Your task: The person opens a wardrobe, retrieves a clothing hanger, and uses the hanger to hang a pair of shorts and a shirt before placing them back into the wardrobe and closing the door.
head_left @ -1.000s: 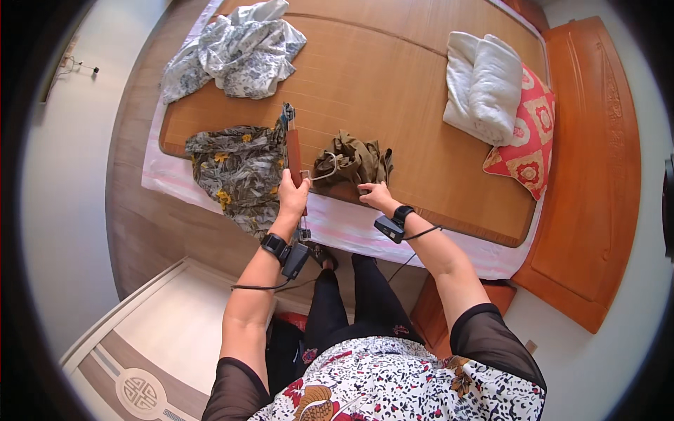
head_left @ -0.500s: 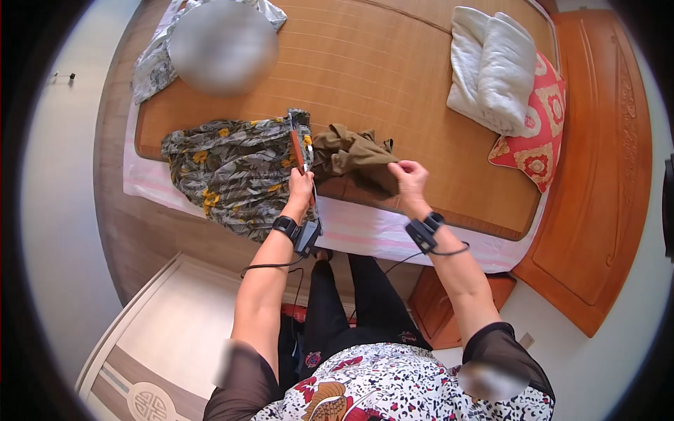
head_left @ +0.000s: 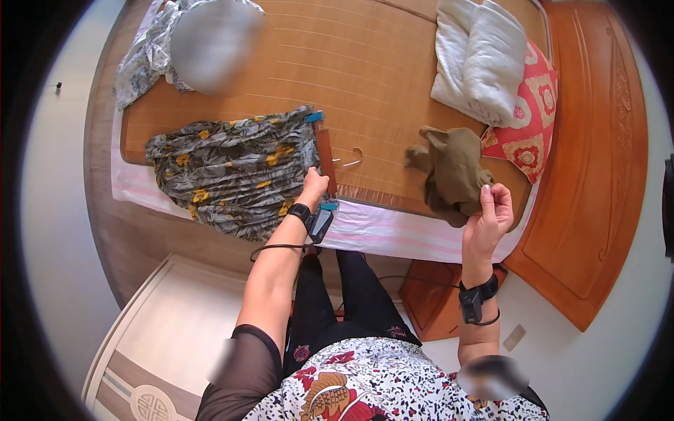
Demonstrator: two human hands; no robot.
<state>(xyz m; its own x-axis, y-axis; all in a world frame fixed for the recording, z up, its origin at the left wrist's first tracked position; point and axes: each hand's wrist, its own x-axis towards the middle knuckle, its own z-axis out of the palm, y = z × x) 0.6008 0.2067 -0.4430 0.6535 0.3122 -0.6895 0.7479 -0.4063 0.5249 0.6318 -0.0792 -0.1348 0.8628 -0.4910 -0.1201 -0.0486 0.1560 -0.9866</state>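
A gathered dark floral skirt (head_left: 225, 168) with yellow flowers lies across the bed's near edge, its waistband toward the right. Along the waistband runs a clip hanger (head_left: 324, 151) with a brown bar, blue clips at its ends and a metal hook pointing right. My left hand (head_left: 316, 186) is closed on the hanger's bar at the waistband; its fingertips are partly hidden. My right hand (head_left: 489, 214), farther right, pinches the lower edge of a crumpled olive-brown garment (head_left: 453, 172) between thumb and fingers. That garment hangs over the mat, apart from the skirt.
A brown woven mat (head_left: 337, 77) covers the bed, over a pink-and-white sheet (head_left: 379, 228). A folded white blanket (head_left: 481, 63) rests by a red patterned pillow (head_left: 523, 123) near the wooden headboard (head_left: 590, 161). Pale patterned cloth (head_left: 144, 67) lies at the far left. A wooden cabinet (head_left: 439, 295) stands below.
My right hand has moved right, drawing the olive-brown garment away from the skirt's waistband. The hanger's hook and blue clips now show. My left hand stays at the bar.
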